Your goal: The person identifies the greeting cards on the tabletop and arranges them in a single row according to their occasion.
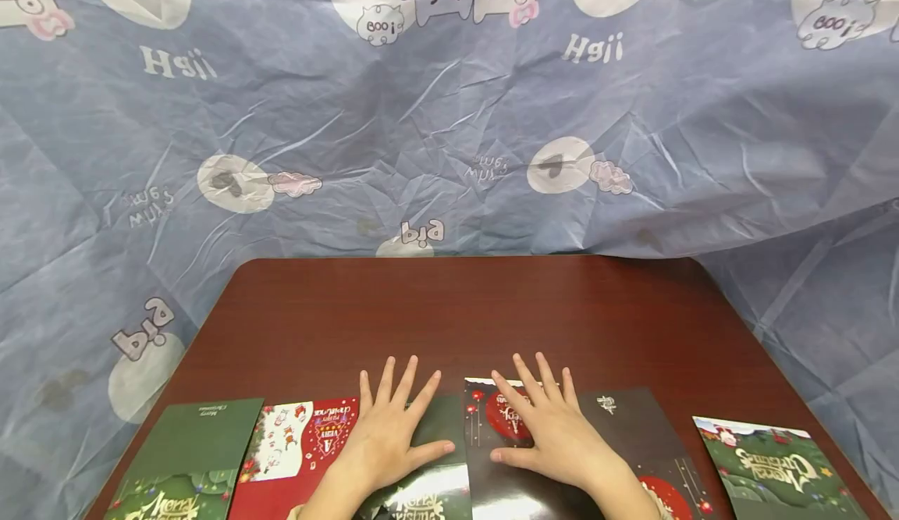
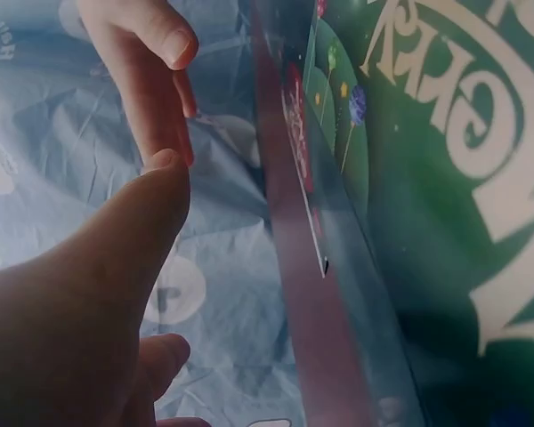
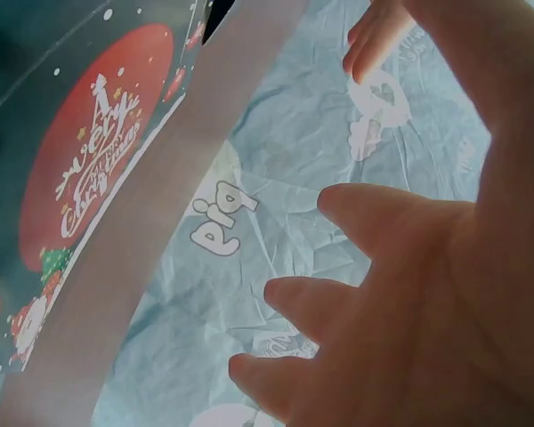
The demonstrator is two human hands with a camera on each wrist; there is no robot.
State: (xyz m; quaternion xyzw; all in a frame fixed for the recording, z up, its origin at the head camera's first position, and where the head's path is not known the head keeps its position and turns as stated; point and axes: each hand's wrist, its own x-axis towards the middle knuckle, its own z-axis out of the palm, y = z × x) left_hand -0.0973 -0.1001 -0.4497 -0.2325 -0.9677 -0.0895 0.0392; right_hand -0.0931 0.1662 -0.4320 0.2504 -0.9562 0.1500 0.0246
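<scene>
My left hand (image 1: 385,438) is held with fingers spread above a green card (image 1: 449,485) with gold lettering. The right hand (image 1: 558,434), fingers also spread, is over a dark card (image 1: 492,485) with a red round print. Neither hand grips anything. In the left wrist view, a gap separates the left hand (image 2: 80,276) from the green card (image 2: 427,222). The right wrist view has the right hand (image 3: 418,285) apart from the card with the red circle (image 3: 98,133). Both hands partly cover the cards beneath them in the head view.
Left of the hands lie a red and white card (image 1: 281,442) and a green card (image 1: 211,434). To the right are a dark grey card (image 1: 632,418) and another green card (image 1: 772,465). A brown table (image 1: 463,309) backs onto a blue printed cloth (image 1: 393,114).
</scene>
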